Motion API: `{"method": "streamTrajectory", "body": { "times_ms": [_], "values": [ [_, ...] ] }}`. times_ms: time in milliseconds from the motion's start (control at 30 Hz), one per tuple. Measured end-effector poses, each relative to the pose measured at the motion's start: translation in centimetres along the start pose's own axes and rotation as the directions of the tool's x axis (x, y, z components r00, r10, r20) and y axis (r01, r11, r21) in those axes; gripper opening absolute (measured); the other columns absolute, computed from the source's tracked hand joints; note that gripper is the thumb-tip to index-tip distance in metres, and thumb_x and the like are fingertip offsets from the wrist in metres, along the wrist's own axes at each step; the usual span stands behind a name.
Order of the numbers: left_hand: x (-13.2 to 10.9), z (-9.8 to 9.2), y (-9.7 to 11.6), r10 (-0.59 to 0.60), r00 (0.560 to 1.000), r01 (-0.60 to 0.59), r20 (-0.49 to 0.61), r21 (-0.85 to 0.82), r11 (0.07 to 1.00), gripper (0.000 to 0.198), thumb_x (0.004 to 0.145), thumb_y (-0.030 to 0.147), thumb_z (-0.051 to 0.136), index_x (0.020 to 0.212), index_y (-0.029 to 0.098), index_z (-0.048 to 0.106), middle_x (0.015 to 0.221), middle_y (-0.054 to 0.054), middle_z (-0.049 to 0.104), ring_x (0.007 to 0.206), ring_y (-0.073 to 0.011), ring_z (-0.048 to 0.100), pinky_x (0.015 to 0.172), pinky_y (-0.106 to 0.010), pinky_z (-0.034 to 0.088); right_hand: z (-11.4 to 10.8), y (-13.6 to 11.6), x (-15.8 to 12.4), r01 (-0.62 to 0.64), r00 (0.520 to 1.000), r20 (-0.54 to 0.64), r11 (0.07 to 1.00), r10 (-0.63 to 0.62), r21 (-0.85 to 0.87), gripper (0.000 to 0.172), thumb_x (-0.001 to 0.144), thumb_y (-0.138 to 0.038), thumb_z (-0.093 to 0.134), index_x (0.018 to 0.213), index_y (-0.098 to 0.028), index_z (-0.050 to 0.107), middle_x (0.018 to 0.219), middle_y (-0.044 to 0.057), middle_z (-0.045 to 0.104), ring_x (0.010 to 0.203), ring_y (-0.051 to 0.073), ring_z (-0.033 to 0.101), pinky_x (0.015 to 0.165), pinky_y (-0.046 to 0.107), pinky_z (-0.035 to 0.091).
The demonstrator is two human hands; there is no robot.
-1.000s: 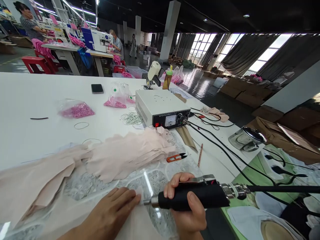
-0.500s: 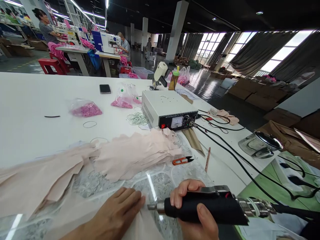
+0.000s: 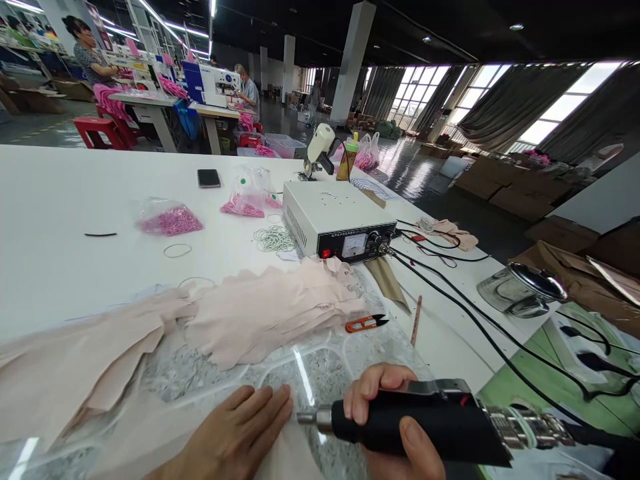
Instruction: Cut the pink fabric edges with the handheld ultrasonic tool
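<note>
My left hand (image 3: 240, 427) lies flat, palm down and fingers stretched, on a thin pale pink fabric piece (image 3: 295, 453) at the bottom middle. Around the black body of a corded ultrasonic handpiece (image 3: 420, 423), my right hand (image 3: 390, 427) is closed. The metal tip of the handpiece points left, close beside my left fingertips; whether it touches the fabric I cannot tell. Beyond my hands, a stack of pale pink fabric pieces (image 3: 270, 310) lies on a clear sheet over the table. More fabric (image 3: 90, 353) spreads out at the left.
A white power unit (image 3: 340, 220) stands beyond the fabric, with black cables (image 3: 465, 307) running right. Orange thread snips (image 3: 367, 323) lie near my right hand. Also around are pink-filled bags (image 3: 170, 220), rubber bands (image 3: 275, 238), a phone (image 3: 209, 178) and a lidded glass pot (image 3: 520, 290).
My right hand and the handpiece have shifted slightly right and down. My left hand has moved a little, its fingers now lying flatter, with the tool tip still beside them.
</note>
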State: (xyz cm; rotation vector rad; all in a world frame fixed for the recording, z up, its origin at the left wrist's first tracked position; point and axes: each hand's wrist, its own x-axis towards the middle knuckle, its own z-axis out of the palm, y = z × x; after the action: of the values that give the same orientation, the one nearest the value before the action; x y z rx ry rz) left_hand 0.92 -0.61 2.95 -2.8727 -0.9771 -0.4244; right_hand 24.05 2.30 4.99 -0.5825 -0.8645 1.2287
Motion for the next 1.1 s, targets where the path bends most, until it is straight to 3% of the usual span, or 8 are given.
{"method": "streamTrajectory", "body": {
  "times_ms": [433,600,767,867,1100],
  "values": [
    [0.5,-0.3,0.6,-0.034,0.999,0.034,0.010,0.045,0.998,0.054,0.091,-0.004,0.036,0.141,0.011,0.052,0.137,-0.013,0.063,0.111,-0.0252,0.065,0.087,-0.035,0.053,0.1,-0.2,-0.1,-0.002,1.000,-0.002,1.000,0.002,-0.008,0.021,0.082,-0.045,0.063,0.093,-0.027,0.065,0.078,0.000,0.060,0.055,0.015,0.060,0.054,0.032,0.053],
    [0.6,-0.5,0.6,-0.014,1.000,0.012,0.026,0.096,0.995,0.053,0.091,-0.004,0.034,0.139,0.009,0.053,0.137,-0.014,0.062,0.112,-0.0249,0.064,0.089,-0.036,0.051,0.0,0.2,0.2,0.106,0.994,0.023,0.994,-0.106,-0.003,0.020,0.084,-0.043,0.060,0.093,-0.026,0.065,0.075,0.000,0.059,0.049,0.013,0.058,0.046,0.029,0.051],
    [0.7,-0.6,0.7,-0.043,0.999,0.042,0.013,0.091,0.995,0.053,0.089,-0.004,0.039,0.139,0.008,0.052,0.137,-0.013,0.063,0.113,-0.0243,0.063,0.091,-0.034,0.050,-0.4,-0.5,0.2,0.044,0.997,0.064,0.997,-0.040,-0.063,0.020,0.086,-0.043,0.060,0.096,-0.026,0.063,0.079,0.001,0.060,0.057,0.015,0.061,0.054,0.033,0.055],
    [0.7,-0.6,0.9,-0.038,0.999,0.035,0.028,0.102,0.994,0.056,0.085,-0.005,0.041,0.139,0.006,0.053,0.137,-0.014,0.062,0.112,-0.0247,0.063,0.091,-0.034,0.050,-0.3,-0.8,0.4,0.108,0.993,0.056,0.991,-0.103,-0.079,0.020,0.085,-0.042,0.061,0.094,-0.025,0.063,0.077,0.000,0.058,0.056,0.014,0.060,0.053,0.032,0.054],
    [0.8,-1.1,1.4,-0.086,0.990,0.075,0.108,0.104,0.992,0.049,0.090,-0.001,0.044,0.138,0.007,0.055,0.139,-0.013,0.062,0.113,-0.0240,0.062,0.092,-0.032,0.049,0.0,0.0,0.7,0.188,0.980,0.089,0.970,-0.176,-0.152,0.018,0.091,-0.040,0.056,0.099,-0.025,0.060,0.081,0.002,0.057,0.061,0.016,0.060,0.056,0.035,0.057]
  ]
}}
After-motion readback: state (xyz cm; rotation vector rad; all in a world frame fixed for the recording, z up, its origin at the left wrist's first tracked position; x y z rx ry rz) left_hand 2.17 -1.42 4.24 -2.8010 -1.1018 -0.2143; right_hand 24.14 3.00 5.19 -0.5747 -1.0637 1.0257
